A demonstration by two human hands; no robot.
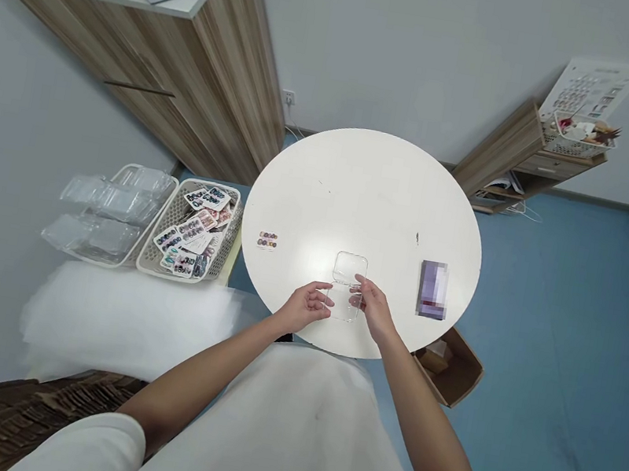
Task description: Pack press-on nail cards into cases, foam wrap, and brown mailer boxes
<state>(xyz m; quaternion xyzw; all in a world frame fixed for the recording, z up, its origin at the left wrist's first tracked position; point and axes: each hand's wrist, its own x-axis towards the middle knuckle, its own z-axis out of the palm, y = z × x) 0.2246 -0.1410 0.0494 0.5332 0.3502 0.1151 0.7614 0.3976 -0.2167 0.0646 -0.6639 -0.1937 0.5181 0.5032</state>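
Observation:
A clear plastic box (342, 304) is at the front of the white round table, unfolded with its hinged lid (351, 266) tipped back on the far side. My left hand (304, 308) has its fingers at the left edge of the box's base. At the opposite edge, near the hinge, my right hand (373, 307) grips the box between thumb and fingers. Nothing shows inside the transparent box. A small card of press-on nails (267, 241) lies on the table to the left. Over on the right is a purple packet (432, 290), partly blurred.
Beside the white table (370, 188), a basket (231, 234) on the left holds several nail cards; another holds clear plastic packs (112, 231). White wrapping material (128, 317) lies nearer me. A cardboard box (457, 370) stands by the table's right edge. Cabinets (227, 70) line the wall.

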